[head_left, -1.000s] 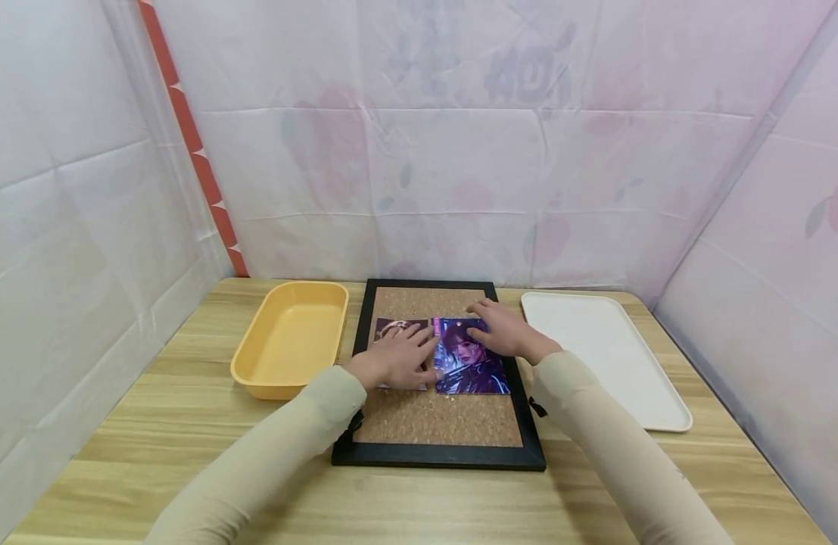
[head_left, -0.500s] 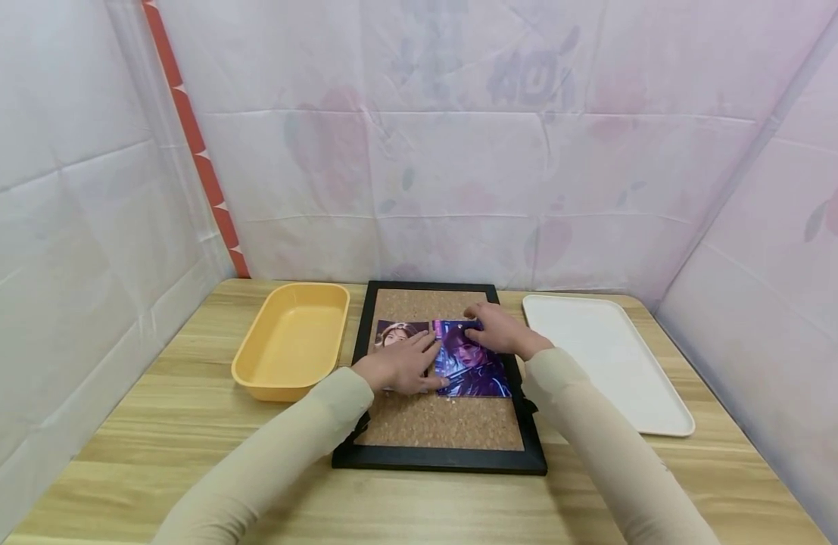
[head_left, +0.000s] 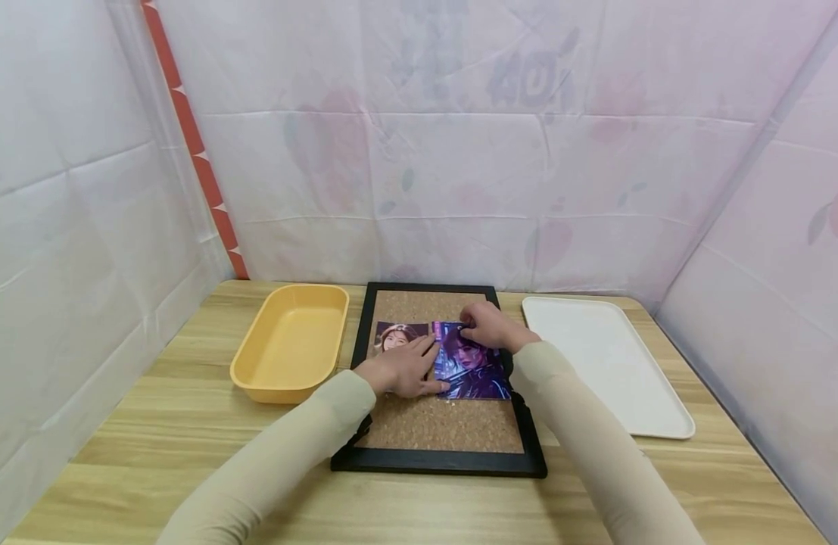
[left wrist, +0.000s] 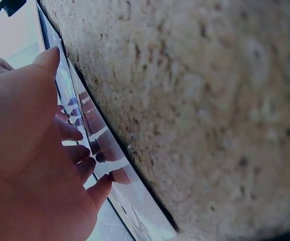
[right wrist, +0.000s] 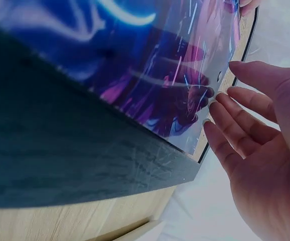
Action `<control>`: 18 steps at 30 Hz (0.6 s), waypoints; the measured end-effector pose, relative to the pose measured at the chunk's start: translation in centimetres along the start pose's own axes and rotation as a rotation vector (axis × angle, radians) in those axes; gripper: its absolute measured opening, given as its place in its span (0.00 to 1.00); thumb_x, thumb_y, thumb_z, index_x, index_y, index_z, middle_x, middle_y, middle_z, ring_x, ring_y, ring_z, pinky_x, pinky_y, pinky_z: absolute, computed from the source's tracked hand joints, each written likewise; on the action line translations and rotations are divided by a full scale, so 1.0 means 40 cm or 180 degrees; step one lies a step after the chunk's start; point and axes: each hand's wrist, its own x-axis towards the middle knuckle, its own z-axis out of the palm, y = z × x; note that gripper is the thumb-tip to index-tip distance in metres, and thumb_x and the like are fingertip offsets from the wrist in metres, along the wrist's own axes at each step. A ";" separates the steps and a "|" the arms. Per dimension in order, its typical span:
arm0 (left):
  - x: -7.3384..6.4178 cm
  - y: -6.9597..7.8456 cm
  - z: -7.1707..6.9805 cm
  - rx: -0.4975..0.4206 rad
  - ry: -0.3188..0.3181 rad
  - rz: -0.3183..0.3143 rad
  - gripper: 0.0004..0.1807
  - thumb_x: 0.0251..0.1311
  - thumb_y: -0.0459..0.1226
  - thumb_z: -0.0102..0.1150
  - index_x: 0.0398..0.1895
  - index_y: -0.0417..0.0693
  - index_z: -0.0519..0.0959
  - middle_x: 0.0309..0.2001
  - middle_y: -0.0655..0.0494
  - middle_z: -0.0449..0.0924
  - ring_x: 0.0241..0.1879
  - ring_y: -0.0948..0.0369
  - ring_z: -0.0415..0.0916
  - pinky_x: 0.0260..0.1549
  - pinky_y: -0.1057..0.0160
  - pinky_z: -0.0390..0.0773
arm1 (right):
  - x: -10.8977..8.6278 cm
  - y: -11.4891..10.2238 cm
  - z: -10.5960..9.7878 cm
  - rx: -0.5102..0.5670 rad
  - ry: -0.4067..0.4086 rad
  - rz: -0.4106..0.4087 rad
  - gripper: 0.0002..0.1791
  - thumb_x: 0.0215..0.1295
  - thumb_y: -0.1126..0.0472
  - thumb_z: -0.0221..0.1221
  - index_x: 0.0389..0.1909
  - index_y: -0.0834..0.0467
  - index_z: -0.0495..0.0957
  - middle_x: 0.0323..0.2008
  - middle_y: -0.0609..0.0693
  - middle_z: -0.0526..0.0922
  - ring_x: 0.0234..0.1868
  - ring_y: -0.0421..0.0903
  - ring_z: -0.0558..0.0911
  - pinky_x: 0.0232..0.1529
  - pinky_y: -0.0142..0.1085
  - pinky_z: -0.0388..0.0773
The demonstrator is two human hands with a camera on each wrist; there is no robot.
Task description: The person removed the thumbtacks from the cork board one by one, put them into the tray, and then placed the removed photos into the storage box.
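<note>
A black-framed cork board [head_left: 439, 428] lies on the table with two glossy picture cards side by side on it. My left hand [head_left: 406, 371] lies over the left card [head_left: 400, 333], which shows a portrait, and its thumb reaches onto the purple-blue card [head_left: 475, 378]. Several left fingertips [left wrist: 101, 188] touch the shiny surface in the left wrist view. At the purple-blue card's upper right, my right hand [head_left: 490, 327] hovers or rests with fingers lightly bent. Its fingertips [right wrist: 211, 125] are by the card's top edge in the right wrist view, near a small dark round spot [right wrist: 219, 76]. No object shows in either hand.
A yellow tray [head_left: 240, 371] stands to the left of the board, close to my left forearm. To the right lies a white tray [head_left: 616, 363], partly behind my right sleeve. Fabric walls [head_left: 459, 189] enclose the wooden table [head_left: 419, 507] at the back and sides.
My right hand has shifted slightly left, and its fingers are more bent. My left hand has slid slightly right and down, uncovering more of the left card.
</note>
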 end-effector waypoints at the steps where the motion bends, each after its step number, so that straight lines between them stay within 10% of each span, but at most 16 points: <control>1: 0.001 0.000 0.001 0.0007 0.0002 0.0006 0.48 0.73 0.66 0.40 0.83 0.46 0.47 0.84 0.47 0.38 0.82 0.52 0.39 0.78 0.53 0.50 | 0.002 0.000 0.001 -0.0011 -0.0008 0.0027 0.13 0.67 0.67 0.64 0.49 0.71 0.82 0.42 0.60 0.86 0.44 0.54 0.83 0.51 0.51 0.81; 18: 0.006 0.004 0.009 0.0018 0.0069 0.0016 0.49 0.73 0.66 0.42 0.83 0.44 0.48 0.83 0.47 0.40 0.82 0.53 0.39 0.77 0.55 0.51 | 0.027 0.002 0.029 -0.0141 0.0133 0.0091 0.05 0.66 0.68 0.64 0.38 0.67 0.85 0.34 0.57 0.86 0.35 0.50 0.83 0.44 0.47 0.82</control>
